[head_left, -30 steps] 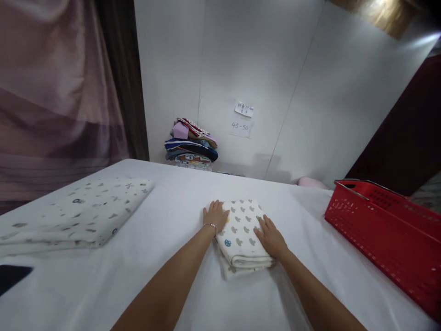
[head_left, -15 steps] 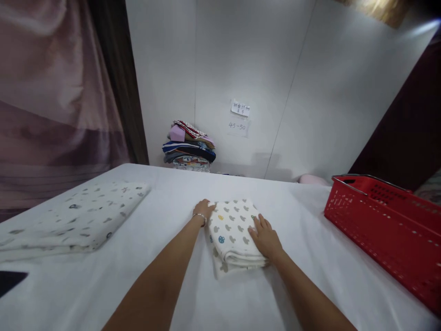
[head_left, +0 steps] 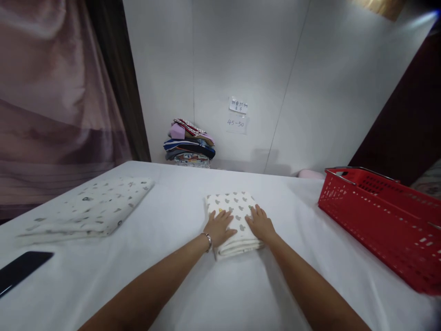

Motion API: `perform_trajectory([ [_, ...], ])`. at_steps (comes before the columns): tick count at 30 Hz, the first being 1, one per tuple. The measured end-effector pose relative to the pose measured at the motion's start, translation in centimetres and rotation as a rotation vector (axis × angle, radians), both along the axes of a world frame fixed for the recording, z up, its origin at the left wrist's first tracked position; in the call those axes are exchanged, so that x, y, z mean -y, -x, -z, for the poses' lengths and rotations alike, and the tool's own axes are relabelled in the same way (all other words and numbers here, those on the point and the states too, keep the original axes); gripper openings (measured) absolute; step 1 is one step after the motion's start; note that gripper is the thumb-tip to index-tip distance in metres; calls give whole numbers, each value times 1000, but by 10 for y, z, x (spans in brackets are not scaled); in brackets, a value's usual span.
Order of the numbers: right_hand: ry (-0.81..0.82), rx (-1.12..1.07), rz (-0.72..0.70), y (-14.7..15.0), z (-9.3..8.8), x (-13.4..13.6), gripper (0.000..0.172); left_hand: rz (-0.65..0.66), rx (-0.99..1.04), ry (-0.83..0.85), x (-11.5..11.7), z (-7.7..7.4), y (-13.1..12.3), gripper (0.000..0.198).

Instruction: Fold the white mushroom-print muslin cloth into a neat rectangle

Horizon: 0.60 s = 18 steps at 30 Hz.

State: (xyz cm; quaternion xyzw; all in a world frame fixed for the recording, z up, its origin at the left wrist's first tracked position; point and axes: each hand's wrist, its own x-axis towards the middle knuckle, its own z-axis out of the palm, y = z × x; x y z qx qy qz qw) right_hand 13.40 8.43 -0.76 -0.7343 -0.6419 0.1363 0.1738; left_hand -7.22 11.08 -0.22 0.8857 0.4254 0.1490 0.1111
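A small folded white cloth (head_left: 231, 203) with a grey printed pattern lies in the middle of the white table (head_left: 220, 294). My left hand (head_left: 219, 227) rests flat on its near left part, fingers stretched out, a thin bracelet at the wrist. My right hand (head_left: 259, 223) lies flat on its near right part, fingers spread. Both palms press on top of the cloth and neither grips it.
A larger folded patterned cloth (head_left: 93, 209) lies at the left. A dark phone (head_left: 20, 271) sits at the near left edge. A red plastic basket (head_left: 379, 220) stands at the right. A stack of folded clothes (head_left: 189, 145) sits by the back wall.
My left hand came from the cloth's far left corner onto its near top. The loose lower layer that stuck out at the near edge is now tucked in, and the cloth looks more compact.
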Motion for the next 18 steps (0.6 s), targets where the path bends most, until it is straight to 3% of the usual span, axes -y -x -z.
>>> perform_trajectory([
  [3,18,-300,14,-11,-12,-2,57,29,-17,19,14,8,5,51],
  [6,40,-418,72,-32,-18,6,55,-11,33,15,17,11,12,48],
  [12,-11,-656,206,-58,-4,45,47,-114,228,67,42,20,26,40],
  [18,30,-867,222,-63,-1,57,30,-410,391,87,64,20,29,50],
])
